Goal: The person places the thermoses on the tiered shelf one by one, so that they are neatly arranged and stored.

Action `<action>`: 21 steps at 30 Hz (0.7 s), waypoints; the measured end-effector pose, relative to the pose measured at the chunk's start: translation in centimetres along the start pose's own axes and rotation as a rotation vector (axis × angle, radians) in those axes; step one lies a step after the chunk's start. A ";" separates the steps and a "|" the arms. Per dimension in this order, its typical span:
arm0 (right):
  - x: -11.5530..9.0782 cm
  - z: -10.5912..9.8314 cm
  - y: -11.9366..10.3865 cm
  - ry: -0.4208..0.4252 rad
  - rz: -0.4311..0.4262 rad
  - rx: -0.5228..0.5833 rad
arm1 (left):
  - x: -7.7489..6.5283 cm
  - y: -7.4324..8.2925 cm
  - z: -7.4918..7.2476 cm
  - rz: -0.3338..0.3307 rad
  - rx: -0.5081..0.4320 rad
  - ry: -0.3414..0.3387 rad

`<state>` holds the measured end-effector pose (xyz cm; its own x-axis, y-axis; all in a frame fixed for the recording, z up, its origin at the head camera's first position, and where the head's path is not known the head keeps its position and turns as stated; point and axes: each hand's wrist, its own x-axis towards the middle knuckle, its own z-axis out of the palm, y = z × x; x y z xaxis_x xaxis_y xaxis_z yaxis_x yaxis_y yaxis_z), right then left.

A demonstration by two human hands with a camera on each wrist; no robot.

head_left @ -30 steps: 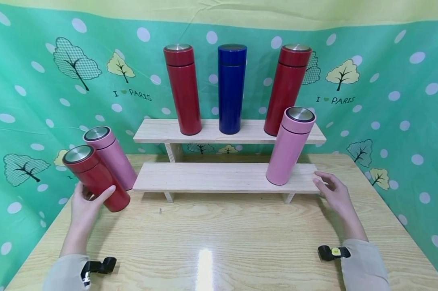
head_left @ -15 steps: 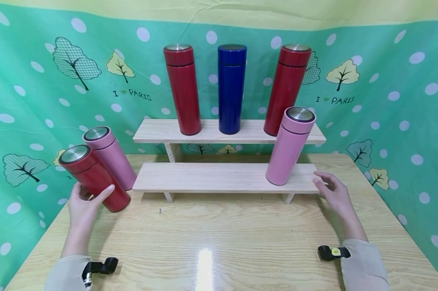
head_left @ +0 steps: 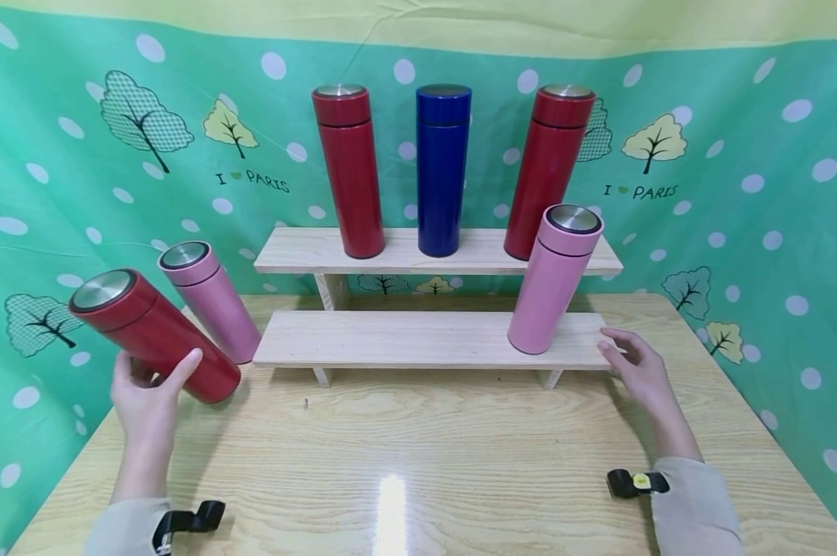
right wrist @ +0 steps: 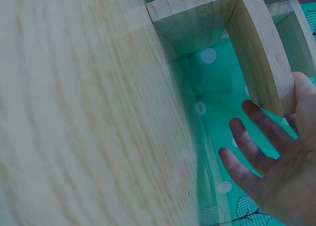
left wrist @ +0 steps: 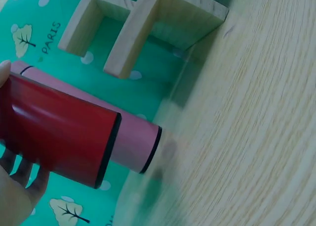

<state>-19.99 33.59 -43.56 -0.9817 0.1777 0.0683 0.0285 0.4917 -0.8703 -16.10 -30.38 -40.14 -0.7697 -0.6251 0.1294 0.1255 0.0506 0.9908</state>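
Note:
My left hand (head_left: 146, 405) grips a red thermos flask (head_left: 164, 336), thumb on the near side and fingers round the other. The flask leans left, and in the left wrist view its base seems clear of the tabletop. Just behind it a pink flask (head_left: 217, 305) stands at the left end of the lower wooden shelf (head_left: 391, 340). At that shelf's right end, my right hand (head_left: 637, 367) touches the board with thumb and forefinger. The right wrist view shows its other fingers (right wrist: 247, 142) fairly straight and spread. Another pink flask (head_left: 554, 286) stands on the lower shelf's right part.
On the upper shelf (head_left: 286, 251) stand a red flask (head_left: 352, 177), a blue flask (head_left: 442, 174) and another red flask (head_left: 550, 174). A green patterned cloth (head_left: 759, 232) hangs behind. The wooden table (head_left: 460, 455) extends in front of the shelves.
The left hand has moved left with the red flask, whose top now tilts further left and away from the pink flask behind. The right hand has stayed put.

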 end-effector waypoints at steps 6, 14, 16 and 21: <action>0.0 0.0 0.1 -0.001 0.002 0.004 | -0.6 0.6 0.0 0.067 -0.102 0.041; -0.1 0.0 0.0 -0.001 -0.008 -0.009 | -1.4 1.1 0.1 0.160 -0.175 0.028; -0.1 0.0 0.0 0.000 -0.011 -0.016 | -1.6 1.3 0.2 0.177 -0.186 0.022; -0.1 0.0 0.0 0.003 -0.011 -0.008 | -2.4 1.8 0.6 0.220 -0.124 0.013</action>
<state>-19.90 33.56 -43.56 -0.9814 0.1750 0.0791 0.0195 0.5008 -0.8654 -14.39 -28.33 -38.60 -0.7074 -0.6199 0.3397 0.3651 0.0912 0.9265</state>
